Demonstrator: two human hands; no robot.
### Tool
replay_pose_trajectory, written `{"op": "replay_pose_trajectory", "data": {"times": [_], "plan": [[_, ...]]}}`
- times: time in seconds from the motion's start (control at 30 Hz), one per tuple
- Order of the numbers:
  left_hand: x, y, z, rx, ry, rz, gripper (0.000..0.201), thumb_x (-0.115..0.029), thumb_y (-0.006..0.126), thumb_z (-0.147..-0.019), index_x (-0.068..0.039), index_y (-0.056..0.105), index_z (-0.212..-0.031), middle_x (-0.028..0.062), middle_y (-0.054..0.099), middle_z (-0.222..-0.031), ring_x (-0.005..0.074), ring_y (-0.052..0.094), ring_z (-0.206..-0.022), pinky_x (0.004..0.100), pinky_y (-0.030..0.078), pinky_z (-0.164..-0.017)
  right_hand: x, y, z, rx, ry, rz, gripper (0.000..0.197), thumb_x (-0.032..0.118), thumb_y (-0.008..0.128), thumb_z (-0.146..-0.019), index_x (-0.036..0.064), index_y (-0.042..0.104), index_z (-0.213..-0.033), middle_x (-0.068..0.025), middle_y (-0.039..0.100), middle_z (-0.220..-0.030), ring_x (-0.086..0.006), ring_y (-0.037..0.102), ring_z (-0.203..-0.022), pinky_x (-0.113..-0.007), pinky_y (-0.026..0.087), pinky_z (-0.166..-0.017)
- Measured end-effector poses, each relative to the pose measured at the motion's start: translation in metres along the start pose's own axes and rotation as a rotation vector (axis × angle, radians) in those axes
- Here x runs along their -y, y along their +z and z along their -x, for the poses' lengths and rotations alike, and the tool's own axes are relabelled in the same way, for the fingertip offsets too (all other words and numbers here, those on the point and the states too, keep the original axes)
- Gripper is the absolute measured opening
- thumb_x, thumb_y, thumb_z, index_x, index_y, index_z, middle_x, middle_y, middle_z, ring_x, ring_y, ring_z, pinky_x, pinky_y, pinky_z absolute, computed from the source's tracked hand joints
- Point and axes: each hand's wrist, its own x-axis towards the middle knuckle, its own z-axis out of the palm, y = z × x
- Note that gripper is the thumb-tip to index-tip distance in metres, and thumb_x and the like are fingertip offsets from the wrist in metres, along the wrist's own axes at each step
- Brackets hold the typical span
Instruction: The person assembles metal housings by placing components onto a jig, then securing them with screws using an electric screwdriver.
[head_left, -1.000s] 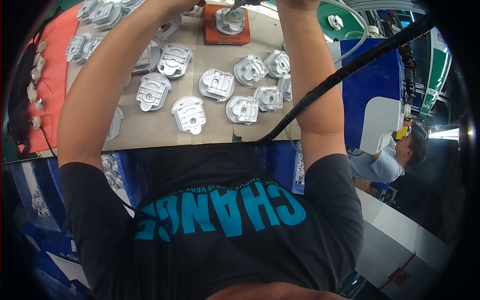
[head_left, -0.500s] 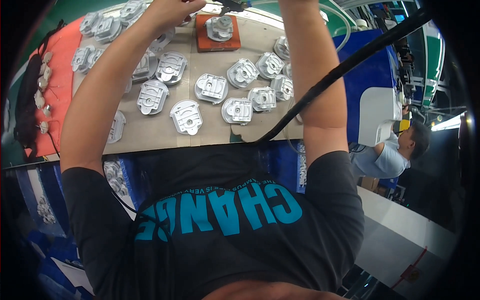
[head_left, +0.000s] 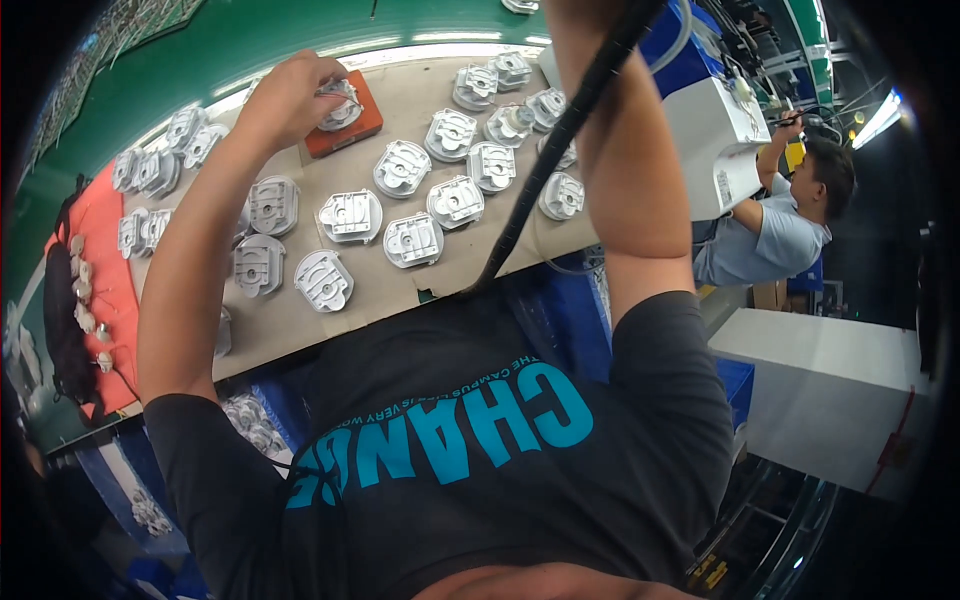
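Observation:
My left hand (head_left: 292, 100) reaches to the far side of the bench. Its fingers are curled round a white plastic housing (head_left: 345, 112), which rests on a low orange-red block (head_left: 352, 138). The fingers hide part of this housing, and a thin reddish line, perhaps a wire, shows beside them. My right forearm (head_left: 632, 180) runs up past the top edge, so the right hand is out of view. Several similar white housings, such as a near one (head_left: 323, 281), lie between my arms. One among them (head_left: 510, 124) carries a round beige part on top.
A thick black cable (head_left: 540, 165) crosses in front of my right arm. On the left, small parts (head_left: 82, 290) with wires lie on an orange-red sheet (head_left: 118, 330). A white machine (head_left: 705, 140) stands on the right, with a co-worker (head_left: 770, 230) beyond it.
My left hand has come down onto the housing on the block. The dark tool seen above the block is out of view. The whole view has shifted and tilted.

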Motion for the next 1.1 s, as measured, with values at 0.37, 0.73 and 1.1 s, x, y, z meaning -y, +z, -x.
{"op": "replay_pose_trajectory", "data": {"times": [0.37,0.73,1.1], "plan": [[0.006,-0.009,-0.001,0.056,-0.043,0.101,0.031,-0.010,0.075,-0.083,0.001,0.069,-0.111,0.0147,0.066,-0.103,0.0290,0.065,-0.091,0.0363,0.052,-0.081,-0.123,-0.058,0.203,0.320,1.408,0.255,0.041,0.014,0.078,-0.081,-0.0045,0.060,-0.113,-0.0119,0.067,-0.095,-0.0202,0.063,-0.089,-0.034,0.052,-0.077],[-0.006,-0.007,-0.006,0.035,-0.022,0.115,0.027,-0.012,0.074,-0.084,-0.001,0.069,-0.109,0.0137,0.063,-0.100,0.0313,0.065,-0.090,0.0393,0.052,-0.079,-0.275,-0.103,0.264,0.598,1.655,0.879,0.104,0.045,0.095,-0.055,-0.0072,0.047,-0.131,-0.0219,0.060,-0.131,-0.0308,0.061,-0.120,-0.038,0.051,-0.100],[-0.015,-0.021,0.022,-0.069,0.085,0.095,0.019,-0.009,0.067,-0.087,0.002,0.062,-0.102,0.0194,0.059,-0.104,0.0395,0.064,-0.090,0.0464,0.053,-0.077,-0.266,-0.089,0.267,0.751,1.487,0.948,0.081,0.053,0.092,-0.055,-0.0022,0.068,-0.110,-0.0171,0.072,-0.112,-0.0300,0.070,-0.103,-0.038,0.054,-0.091]]}}
